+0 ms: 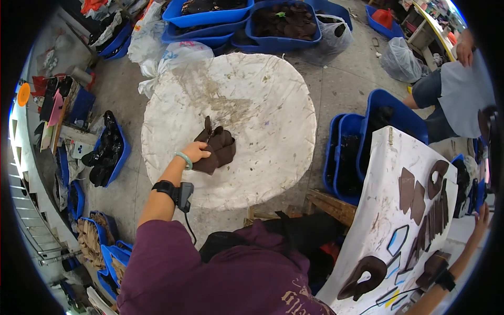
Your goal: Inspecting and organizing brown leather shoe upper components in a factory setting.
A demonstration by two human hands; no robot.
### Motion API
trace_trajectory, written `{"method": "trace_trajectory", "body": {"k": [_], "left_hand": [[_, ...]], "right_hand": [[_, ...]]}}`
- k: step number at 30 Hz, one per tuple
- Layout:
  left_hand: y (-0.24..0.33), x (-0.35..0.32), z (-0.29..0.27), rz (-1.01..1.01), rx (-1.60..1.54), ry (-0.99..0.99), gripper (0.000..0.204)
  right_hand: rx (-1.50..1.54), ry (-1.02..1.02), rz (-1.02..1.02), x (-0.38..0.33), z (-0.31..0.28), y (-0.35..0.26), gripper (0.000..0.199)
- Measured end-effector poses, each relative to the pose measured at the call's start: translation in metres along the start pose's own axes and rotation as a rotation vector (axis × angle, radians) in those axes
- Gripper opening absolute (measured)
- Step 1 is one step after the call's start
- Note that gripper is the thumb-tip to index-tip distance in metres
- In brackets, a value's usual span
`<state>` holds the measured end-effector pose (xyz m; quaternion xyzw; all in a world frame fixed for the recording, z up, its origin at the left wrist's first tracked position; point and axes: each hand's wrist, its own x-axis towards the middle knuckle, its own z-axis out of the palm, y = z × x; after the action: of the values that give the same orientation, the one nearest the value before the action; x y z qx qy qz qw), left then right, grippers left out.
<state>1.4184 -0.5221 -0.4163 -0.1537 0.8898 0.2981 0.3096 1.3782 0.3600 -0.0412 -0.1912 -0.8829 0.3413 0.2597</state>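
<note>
My left hand [195, 151] has its fingers closed on the edge of a small heap of dark brown, leather-like cut pieces [224, 148]. The heap lies left of centre on a round white padded table [273, 152]. One narrow piece sticks up at its far side, and several rounded ones overlap. My palm hides part of the heap. Far out at the right rim of the view is my right hand [482, 215], beyond a black wristband. Its fingers are too small and distorted to read.
At right, a white-covered bench [383, 184] bears flat brown pieces, a curved brown piece [363, 277] and outline-shaped frames [398, 240]. Blue tubs [394, 113] stand beside it; more tubs [286, 23] with brown pieces line the far side. Another person [451, 94] is at upper right.
</note>
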Motion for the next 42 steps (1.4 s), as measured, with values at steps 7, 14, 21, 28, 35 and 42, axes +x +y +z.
{"method": "trace_trajectory", "body": {"k": [7,14,21,28,35,42], "left_hand": [[0.117,-0.057,-0.101,0.318,-0.542,0.063,0.035],[0.315,-0.109,-0.130,0.881,-0.473,-0.470,0.033],[0.477,-0.144,-0.112,1.311,0.245,-0.589,0.029],[0.508,-0.165,-0.085,1.470,0.084,-0.177,0.030],[0.466,-0.169,-0.011,1.079,-0.813,-0.689,0.052],[0.491,-0.165,0.016,1.021,-1.425,-1.127,0.057]], "right_hand": [[-0.064,-0.135,-0.176,-0.079,0.077,-0.032,0.023],[0.217,-0.611,-0.405,-0.163,0.164,-0.157,0.025],[0.114,-0.628,-0.687,-0.152,0.178,-0.217,0.037],[0.351,-0.606,-0.216,-0.142,0.152,-0.189,0.028],[0.492,-0.463,-0.237,-0.107,0.143,-0.195,0.020],[0.363,-0.587,-0.365,-0.107,0.137,-0.208,0.024]]}}
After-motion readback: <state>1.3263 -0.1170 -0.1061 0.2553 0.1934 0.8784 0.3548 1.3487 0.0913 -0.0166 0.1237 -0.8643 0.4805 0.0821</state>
